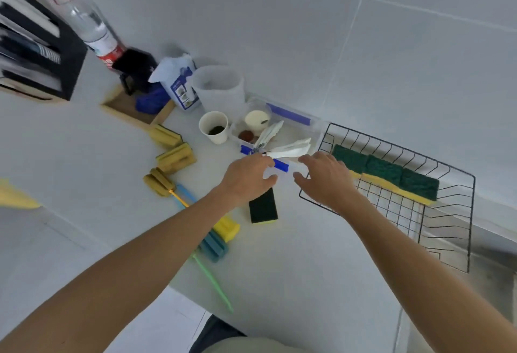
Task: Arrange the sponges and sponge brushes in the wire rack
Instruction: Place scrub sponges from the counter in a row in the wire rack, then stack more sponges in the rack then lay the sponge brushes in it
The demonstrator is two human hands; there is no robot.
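The black wire rack (447, 240) lies at the right, with three green-and-yellow sponges (384, 169) lined up along its far side. Another green-topped sponge (263, 208) lies on the counter just below my left hand (246, 176), whose fingers are curled and apart with nothing held. My right hand (324, 176) hovers open over the rack's left edge. Three ochre sponge brushes (176, 156) lie to the left. A yellow sponge brush (228, 228) and a blue one (214, 247) lie under my left forearm, near a green handle (212, 280).
A clear box with blue clips (291, 114) holds white cutlery just beyond my hands. Behind it stand a paper cup (214, 127), a plastic jug (219, 88), a wipes pack (179, 84), a wooden tray (131, 109), a bottle (86, 22) and a black organiser (36, 44). The counter's edge runs below.
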